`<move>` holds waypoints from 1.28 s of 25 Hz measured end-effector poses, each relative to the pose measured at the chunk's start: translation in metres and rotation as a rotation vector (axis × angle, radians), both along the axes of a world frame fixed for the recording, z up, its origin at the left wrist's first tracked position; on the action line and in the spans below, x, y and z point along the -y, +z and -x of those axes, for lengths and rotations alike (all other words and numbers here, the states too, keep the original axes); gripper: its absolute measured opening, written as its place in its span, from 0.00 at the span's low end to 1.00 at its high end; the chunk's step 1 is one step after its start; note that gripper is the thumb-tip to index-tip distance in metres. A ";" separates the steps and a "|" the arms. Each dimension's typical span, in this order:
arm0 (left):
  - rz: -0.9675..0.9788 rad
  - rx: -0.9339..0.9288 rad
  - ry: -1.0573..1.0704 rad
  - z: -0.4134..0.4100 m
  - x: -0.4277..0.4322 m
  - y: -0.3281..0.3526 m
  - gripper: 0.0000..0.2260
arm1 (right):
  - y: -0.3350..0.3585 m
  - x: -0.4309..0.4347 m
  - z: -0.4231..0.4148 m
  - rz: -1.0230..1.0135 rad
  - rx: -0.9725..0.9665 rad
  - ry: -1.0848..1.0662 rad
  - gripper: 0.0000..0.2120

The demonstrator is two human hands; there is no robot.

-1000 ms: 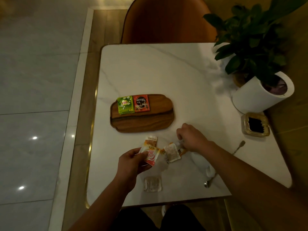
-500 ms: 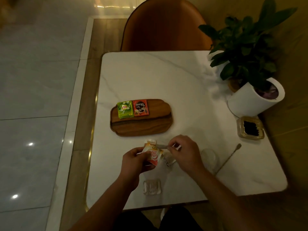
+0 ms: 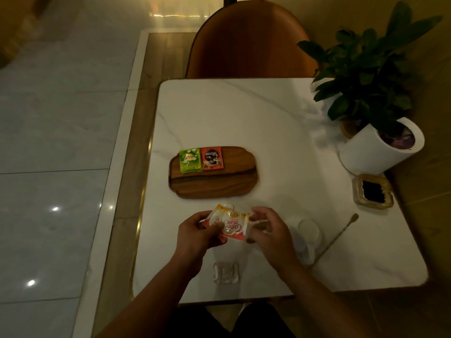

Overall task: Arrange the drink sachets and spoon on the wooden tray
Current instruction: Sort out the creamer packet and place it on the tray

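A wooden tray (image 3: 219,185) lies on the white marble table, with a green tea sachet (image 3: 189,160) and a red coffee sachet (image 3: 212,158) side by side at its far left. Nearer me, my left hand (image 3: 195,234) and my right hand (image 3: 267,230) together hold a bunch of white-and-orange creamer sachets (image 3: 230,224) just above the table, in front of the tray. The long thin spoon (image 3: 338,236) lies on the table to the right of my right hand.
A white pot with a green plant (image 3: 380,147) stands at the right edge, a glass ashtray (image 3: 372,192) in front of it. A clear glass (image 3: 308,231) is beside my right hand, a small glass dish (image 3: 225,273) near the front edge. An orange chair (image 3: 249,42) faces me.
My right hand has moved left from the table to join my left hand, and both now grip the creamer sachets gathered together. The view has tilted so more of the chair shows.
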State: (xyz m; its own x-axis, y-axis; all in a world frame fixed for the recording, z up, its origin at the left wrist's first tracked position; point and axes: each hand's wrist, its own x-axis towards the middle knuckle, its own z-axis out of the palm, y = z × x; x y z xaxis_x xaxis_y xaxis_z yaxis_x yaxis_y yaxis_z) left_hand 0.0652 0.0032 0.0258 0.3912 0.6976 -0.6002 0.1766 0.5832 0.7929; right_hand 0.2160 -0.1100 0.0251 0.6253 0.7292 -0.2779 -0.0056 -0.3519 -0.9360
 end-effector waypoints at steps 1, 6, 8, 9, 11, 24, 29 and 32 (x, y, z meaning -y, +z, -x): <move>-0.007 0.003 0.000 0.001 0.000 0.001 0.13 | 0.001 -0.002 0.001 0.028 -0.279 -0.063 0.14; -0.041 0.014 -0.047 0.004 -0.001 0.007 0.13 | -0.001 -0.004 0.014 0.050 -0.347 -0.111 0.07; -0.042 0.029 -0.071 0.006 -0.001 0.008 0.12 | -0.001 -0.004 0.017 0.042 -0.296 -0.184 0.08; -0.036 0.040 -0.070 0.007 0.000 0.008 0.12 | -0.001 -0.005 0.017 0.042 -0.272 -0.223 0.08; -0.018 0.057 -0.055 0.010 -0.001 0.009 0.11 | -0.002 -0.004 0.012 0.045 -0.251 -0.317 0.08; 0.010 0.095 -0.066 -0.004 0.005 0.017 0.10 | 0.014 -0.021 0.010 0.139 -0.175 -0.367 0.06; -0.004 0.104 -0.054 -0.008 0.014 0.017 0.11 | 0.006 -0.021 0.042 0.198 -0.214 -0.415 0.06; -0.042 0.047 -0.012 -0.006 0.015 0.016 0.09 | 0.006 -0.019 0.043 0.255 -0.217 -0.308 0.03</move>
State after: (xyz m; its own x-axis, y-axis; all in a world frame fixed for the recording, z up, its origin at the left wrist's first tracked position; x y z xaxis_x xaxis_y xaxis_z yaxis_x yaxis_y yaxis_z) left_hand 0.0714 -0.0119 0.0416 0.4269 0.7167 -0.5514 0.1456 0.5474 0.8241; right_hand 0.1727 -0.0914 0.0307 0.7099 0.4093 -0.5732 -0.3328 -0.5223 -0.7851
